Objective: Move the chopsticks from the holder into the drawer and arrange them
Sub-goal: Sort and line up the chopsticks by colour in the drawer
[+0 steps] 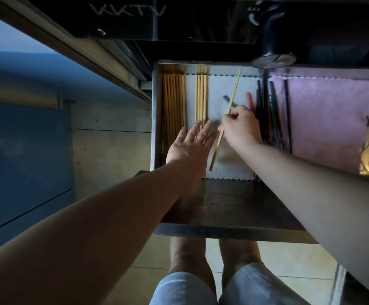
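The open drawer point(157, 111) is lined with a white cloth point(221, 89). Along its left side lies a row of several yellow chopsticks point(174, 102); a second, smaller bundle of yellow chopsticks point(201, 97) lies beside it. My left hand point(192, 142) lies flat, fingers straight, on the near end of that second bundle. My right hand point(241, 126) pinches a single yellow chopstick point(234, 93) that slants across the cloth. A dark chopstick point(228, 99) pokes out from under my right hand. Several black and red chopsticks point(265, 111) lie at the right of the white cloth.
A pink cloth point(324, 119) covers the drawer's right part, with one dark chopstick point(287, 111) on it. A black cylindrical holder point(274, 40) stands above the drawer's back edge. The drawer's dark front ledge point(234, 205) is near me. My legs stand on the tiled floor below.
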The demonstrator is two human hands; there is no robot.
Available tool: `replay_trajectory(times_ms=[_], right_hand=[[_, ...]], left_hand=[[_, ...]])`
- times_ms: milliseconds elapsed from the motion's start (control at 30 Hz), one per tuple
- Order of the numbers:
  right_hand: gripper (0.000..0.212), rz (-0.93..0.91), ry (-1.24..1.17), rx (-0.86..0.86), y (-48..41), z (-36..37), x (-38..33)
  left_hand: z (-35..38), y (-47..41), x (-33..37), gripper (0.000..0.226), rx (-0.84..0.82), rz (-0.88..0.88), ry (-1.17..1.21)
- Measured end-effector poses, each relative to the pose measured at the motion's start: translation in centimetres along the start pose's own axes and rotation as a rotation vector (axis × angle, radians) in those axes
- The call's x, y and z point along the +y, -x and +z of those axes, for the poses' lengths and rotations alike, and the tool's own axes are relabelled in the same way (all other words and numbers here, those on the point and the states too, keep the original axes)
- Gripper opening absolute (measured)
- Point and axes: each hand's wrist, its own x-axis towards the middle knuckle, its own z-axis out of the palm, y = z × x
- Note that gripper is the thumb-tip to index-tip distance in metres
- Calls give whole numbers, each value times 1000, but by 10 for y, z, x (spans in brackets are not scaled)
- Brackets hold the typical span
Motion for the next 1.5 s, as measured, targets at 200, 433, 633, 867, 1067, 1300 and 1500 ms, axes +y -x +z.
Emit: replay_trajectory(times_ms=[200,433,633,867,1067,1300,1500], right_hand=[[11,41,-82,-46,6,-2,15],[15,-7,-2,-120,12,11,14],[20,-7,60,-152,14,28,4],[22,29,121,-173,16,28,4],[29,76,44,-293,24,43,4],[30,78,35,-284,22,41,10],[21,45,25,-227,18,10,20]], left_hand=[[4,-2,-6,76,-25,-14,-26],[13,14,-16,79,2,-126,27],[6,19,-12,85,-103,-214,183],[-1,19,-9,82,-114,-326,351],[-4,19,-7,86,-150,-367,464],[-5,18,-6,87,-176,-371,491],[-12,16,3,85,-171,-438,552]])
